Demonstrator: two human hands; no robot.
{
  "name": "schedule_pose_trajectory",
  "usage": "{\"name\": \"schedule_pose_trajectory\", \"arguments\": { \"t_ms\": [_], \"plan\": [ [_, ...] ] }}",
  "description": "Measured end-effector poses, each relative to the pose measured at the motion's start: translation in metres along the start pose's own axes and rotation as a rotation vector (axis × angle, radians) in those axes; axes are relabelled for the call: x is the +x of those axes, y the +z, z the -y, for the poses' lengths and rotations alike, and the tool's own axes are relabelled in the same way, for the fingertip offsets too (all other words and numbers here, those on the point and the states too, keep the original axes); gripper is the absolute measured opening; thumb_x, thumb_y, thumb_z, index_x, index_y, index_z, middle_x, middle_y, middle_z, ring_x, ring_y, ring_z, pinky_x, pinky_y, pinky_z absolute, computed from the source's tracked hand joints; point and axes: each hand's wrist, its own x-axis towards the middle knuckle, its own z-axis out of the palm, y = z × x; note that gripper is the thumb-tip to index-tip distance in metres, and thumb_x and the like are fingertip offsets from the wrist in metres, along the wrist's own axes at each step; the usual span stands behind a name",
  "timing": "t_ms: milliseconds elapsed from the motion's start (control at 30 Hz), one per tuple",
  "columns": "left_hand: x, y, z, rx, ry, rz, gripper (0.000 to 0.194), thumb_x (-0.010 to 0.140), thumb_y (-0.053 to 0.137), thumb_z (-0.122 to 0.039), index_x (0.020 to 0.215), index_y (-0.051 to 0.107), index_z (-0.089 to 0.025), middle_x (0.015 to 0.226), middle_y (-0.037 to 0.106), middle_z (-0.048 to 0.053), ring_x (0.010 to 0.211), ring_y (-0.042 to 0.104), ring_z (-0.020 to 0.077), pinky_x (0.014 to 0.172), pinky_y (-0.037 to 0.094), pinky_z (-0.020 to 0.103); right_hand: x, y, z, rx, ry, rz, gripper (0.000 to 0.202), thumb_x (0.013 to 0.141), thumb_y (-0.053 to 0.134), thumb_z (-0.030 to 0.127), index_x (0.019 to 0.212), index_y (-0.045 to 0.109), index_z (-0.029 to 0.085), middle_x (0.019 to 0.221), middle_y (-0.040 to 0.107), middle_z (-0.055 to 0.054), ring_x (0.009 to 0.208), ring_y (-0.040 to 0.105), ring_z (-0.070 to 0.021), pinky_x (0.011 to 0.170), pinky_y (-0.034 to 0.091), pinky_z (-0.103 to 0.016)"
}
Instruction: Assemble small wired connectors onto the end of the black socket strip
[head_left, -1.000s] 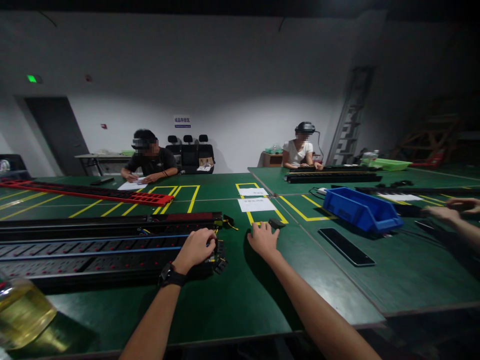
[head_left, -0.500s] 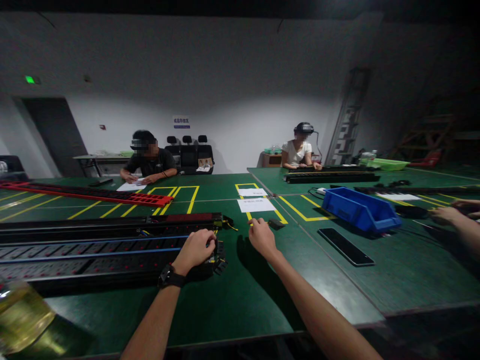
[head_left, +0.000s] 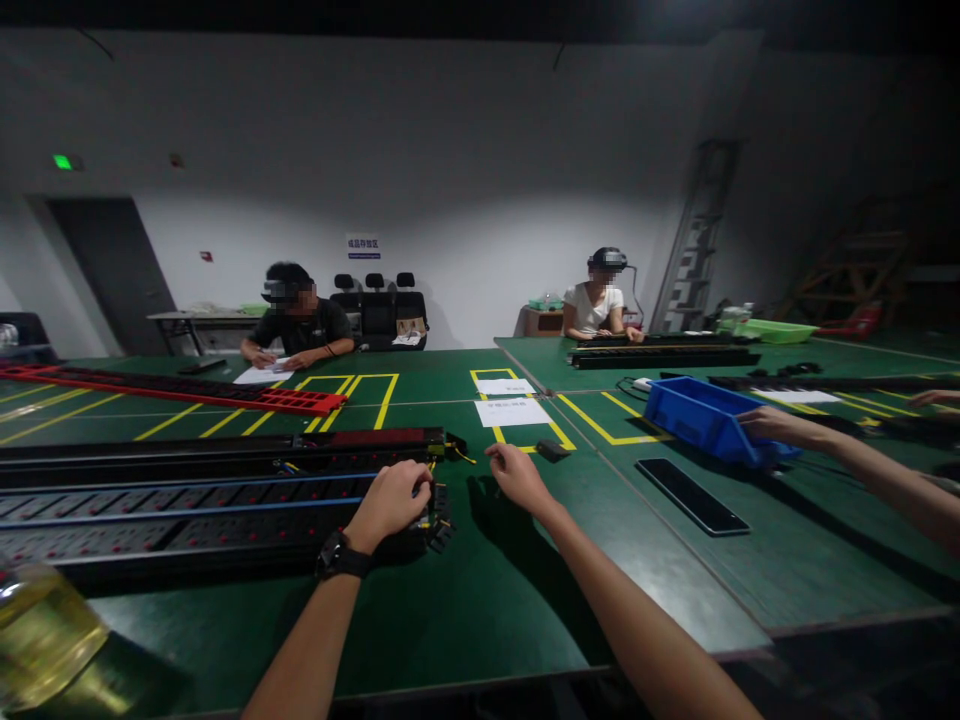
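Note:
Long black strips with red-dotted sockets (head_left: 225, 495) lie across the table's left side. My left hand (head_left: 391, 497), with a black watch at the wrist, rests curled at their right end, beside short black pieces (head_left: 441, 525); what its fingertips grip is hidden. To the right, my right hand (head_left: 517, 474) is above the green table (head_left: 450, 620), its fingers pinched together; anything between them is too small to tell. A small dark object (head_left: 553, 450) lies just right of it, apart from the fingers.
A person's hand (head_left: 765, 424) reaches to a blue bin (head_left: 697, 415) on the right. A phone (head_left: 691, 495) lies in front of it. A yellow liquid container (head_left: 49, 635) stands front left. Red strips (head_left: 300, 400) lie behind. Two people sit opposite.
My right hand has moved slightly left, away from the small dark object. The neighbouring person's hand has moved left to the blue bin. My left hand has stayed in place.

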Motion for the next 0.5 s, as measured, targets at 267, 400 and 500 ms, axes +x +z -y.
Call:
{"name": "schedule_pose_trajectory", "arguments": {
  "t_ms": [267, 400, 500],
  "plan": [
    [-0.001, 0.001, 0.001, 0.003, 0.008, -0.012, 0.017, 0.094, 0.053, -0.019, 0.095, 0.070, -0.022, 0.098, 0.073, 0.004, 0.093, 0.067, 0.0193, 0.084, 0.046, 0.030, -0.019, -0.010, 0.016, -0.264, -0.020, 0.214, 0.026, 0.100, 0.054, 0.037, 0.113, 0.071, 0.022, 0.109, 0.077, -0.010, 0.100, 0.071, -0.0256, 0.076, 0.043, -0.029],
    [0.000, 0.000, 0.000, 0.007, 0.005, -0.011, 0.017, 0.095, 0.053, -0.020, 0.095, 0.070, -0.022, 0.098, 0.073, 0.004, 0.093, 0.068, 0.0192, 0.084, 0.046, 0.030, -0.021, -0.010, 0.022, -0.286, -0.088, 0.283, 0.031, 0.099, 0.053, 0.032, 0.125, 0.067, 0.023, 0.116, 0.076, -0.010, 0.104, 0.071, -0.0254, 0.081, 0.043, -0.030],
    [0.000, -0.001, -0.002, 0.007, 0.000, -0.004, 0.017, 0.095, 0.053, -0.020, 0.095, 0.070, -0.022, 0.099, 0.074, 0.004, 0.094, 0.068, 0.0196, 0.085, 0.046, 0.030, -0.021, -0.009, 0.024, -0.285, -0.111, 0.295, 0.031, 0.099, 0.051, 0.028, 0.125, 0.067, 0.023, 0.116, 0.076, -0.010, 0.105, 0.071, -0.0254, 0.082, 0.043, -0.030]
  ]
}}
